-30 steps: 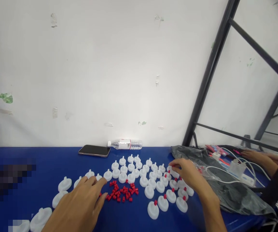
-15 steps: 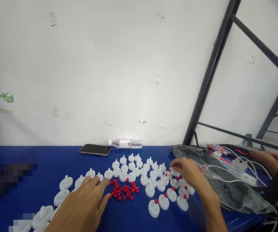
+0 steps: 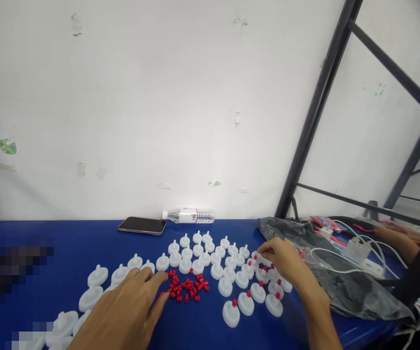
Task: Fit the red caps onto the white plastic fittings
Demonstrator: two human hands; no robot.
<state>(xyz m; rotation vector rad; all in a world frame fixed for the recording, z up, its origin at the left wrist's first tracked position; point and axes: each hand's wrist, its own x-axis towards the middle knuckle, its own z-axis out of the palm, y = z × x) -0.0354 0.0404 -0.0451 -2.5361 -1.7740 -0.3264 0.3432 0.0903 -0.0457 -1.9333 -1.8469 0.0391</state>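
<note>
My left hand (image 3: 128, 304) rests at the left of a loose heap of small red caps (image 3: 187, 287). Its thumb and index finger are apart, with the tips beside the nearest caps. Over the back of the right-hand group, my right hand (image 3: 283, 260) is closed in a pinch at a white disc-shaped piece; what lies between the fingertips is hidden. White disc-shaped pieces with a thin spout (image 3: 225, 287) stand spout up in the middle. Nearer my right arm, several similar pieces (image 3: 246, 304) carry a red cap on the spout.
More white pieces (image 3: 62, 326) lie at the left, partly behind my left hand. A phone (image 3: 142, 225) and a clear bottle (image 3: 191, 216) lie by the wall. At the right are a grey plastic bag (image 3: 366, 299), white cables, a dark metal frame (image 3: 310, 109) and another person's arm (image 3: 395, 240).
The whole view has shifted slightly. My left thumb and index finger look a little further apart. My right hand stays pinched at the same spot.
</note>
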